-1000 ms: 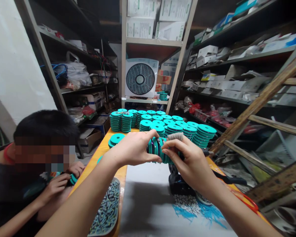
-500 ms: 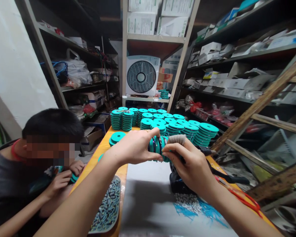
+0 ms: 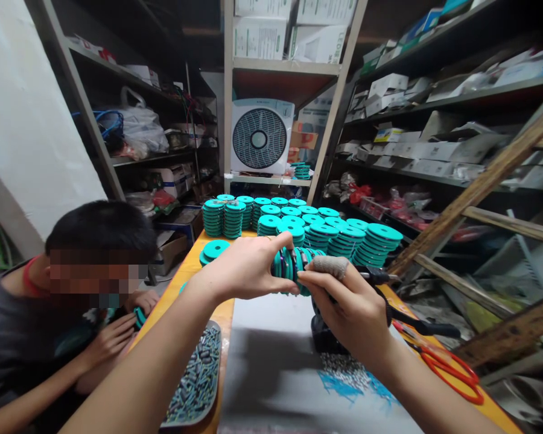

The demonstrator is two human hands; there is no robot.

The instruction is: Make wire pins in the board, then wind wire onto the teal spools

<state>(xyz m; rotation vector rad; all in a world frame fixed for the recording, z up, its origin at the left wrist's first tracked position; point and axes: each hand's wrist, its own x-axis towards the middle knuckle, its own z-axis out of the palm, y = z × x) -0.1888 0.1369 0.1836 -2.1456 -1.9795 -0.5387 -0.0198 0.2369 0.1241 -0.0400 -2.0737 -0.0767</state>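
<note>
My left hand point(image 3: 247, 266) is wrapped around a sideways stack of teal spools point(image 3: 290, 268), thumb below and fingers over the top. Small dark and metallic pieces show along the rims of the spools. At the stack's right side, my right hand point(image 3: 355, 301) has thumb and forefinger pinched together; whatever lies between these fingertips is too small to make out. A grey wrap point(image 3: 330, 266) covers one of its fingers. Behind the right hand, a black power tool point(image 3: 324, 339) is partly hidden, its shaft pointing right.
Many stacked teal spools point(image 3: 310, 232) fill the table's far end. A tray of small dark pieces point(image 3: 210, 386) sits at left. On the right lie red-handled scissors point(image 3: 452, 371), metal beads point(image 3: 344, 366) and blue strips point(image 3: 337, 384). A co-worker point(image 3: 95, 313) handles spools at left.
My right hand has shifted slightly to the right and turned at the stack, fingertips still pinched. The left hand stays in place. The co-worker's hands have moved a little.
</note>
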